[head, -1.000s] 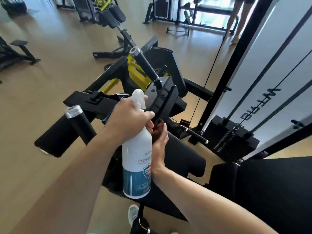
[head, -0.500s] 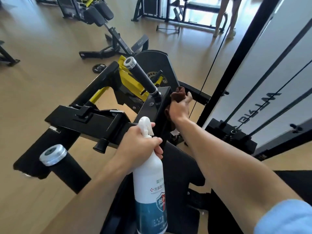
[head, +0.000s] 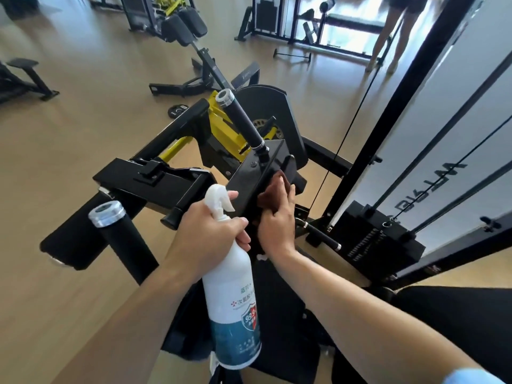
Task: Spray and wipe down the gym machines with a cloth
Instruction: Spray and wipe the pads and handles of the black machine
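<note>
A black and yellow gym machine fills the middle of the view, with two black foam handles ending in silver caps. My left hand grips the neck of a white and blue spray bottle, held upright below the machine's black side plate. My right hand presses a dark brown cloth flat against the right face of that plate. Part of the cloth is hidden behind the plate and my fingers.
A weight stack with guide rods and a cable stands to the right, beside a tall black post. Another machine and a bench stand farther off on the wooden floor. A person's legs show at the top right.
My right hand with the cloth went up to the plate's far upper edge, then came back down toward me along its right face. The spray bottle stayed in my left hand.
</note>
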